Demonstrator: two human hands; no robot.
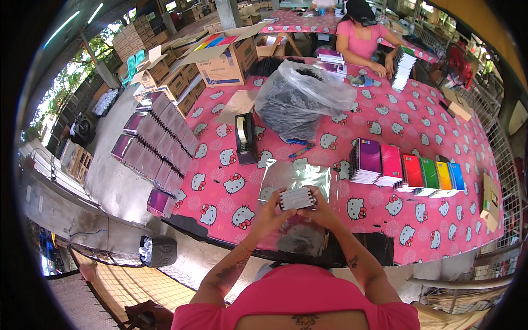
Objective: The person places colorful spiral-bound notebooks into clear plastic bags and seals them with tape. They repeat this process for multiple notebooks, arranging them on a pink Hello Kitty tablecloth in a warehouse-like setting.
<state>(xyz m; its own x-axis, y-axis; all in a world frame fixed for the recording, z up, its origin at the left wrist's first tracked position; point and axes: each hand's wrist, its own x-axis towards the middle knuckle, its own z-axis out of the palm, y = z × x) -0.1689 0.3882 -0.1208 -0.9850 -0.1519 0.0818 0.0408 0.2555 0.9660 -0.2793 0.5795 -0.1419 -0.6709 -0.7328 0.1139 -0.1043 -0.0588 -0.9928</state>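
Observation:
Between my two hands is a small stack of spiral notebooks [297, 198], its white page edges facing up. My left hand [273, 213] is closed round the left end, and my right hand [320, 210] grips the right end. Under and behind the stack lies clear, shiny plastic film [300, 171] on the table. To the right stand several notebook piles in a row, with a purple pile [367, 157], a pink one [390, 162], and red, green, yellow and blue ones beyond. A black tape dispenser [246, 140] and blue pens [300, 151] sit farther back.
A pink patterned cloth covers the table [407, 220]. Wrapped notebook stacks [157, 140] line its left side. A large plastic bag of black items [294, 104] and an open carton [225, 60] stand behind. Across the table, a person [363, 41] handles a notebook stack [404, 70].

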